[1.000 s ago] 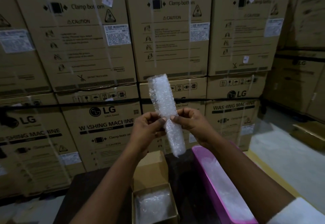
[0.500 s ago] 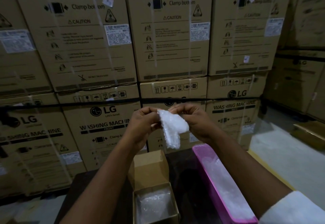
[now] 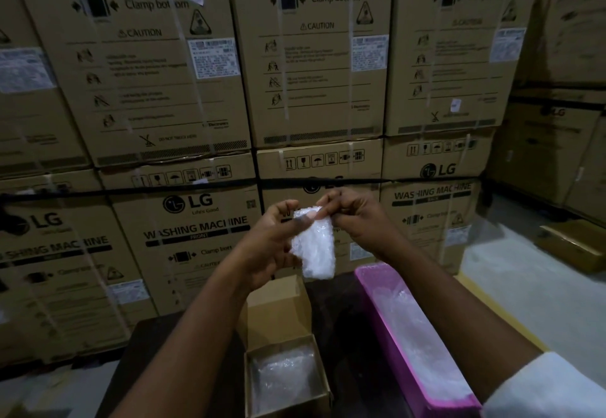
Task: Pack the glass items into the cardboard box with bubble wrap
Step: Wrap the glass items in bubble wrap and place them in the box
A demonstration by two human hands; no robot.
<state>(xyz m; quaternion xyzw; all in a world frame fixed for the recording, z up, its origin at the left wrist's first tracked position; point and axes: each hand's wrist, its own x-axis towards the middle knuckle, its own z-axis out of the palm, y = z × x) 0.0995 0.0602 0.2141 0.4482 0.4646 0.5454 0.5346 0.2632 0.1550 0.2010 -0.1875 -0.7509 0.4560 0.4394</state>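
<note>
Our left hand (image 3: 273, 247) and right hand (image 3: 357, 220) pinch the folded white bubble-wrap strip (image 3: 315, 247), compacting it as padding. We hold it above the small open cardboard box (image 3: 323, 394), likely its destination.

Two bare forearms, both uncovered to hand. Left hand (image 3: 267, 247), right hand (image 3: 357, 220): no gloves. White sleeve (image 3: 551, 391) pushed up right arm.

Dim scene, brighter floor (image 3: 511, 273) at right; soft focus, wide-angle bending at edges.
</note>
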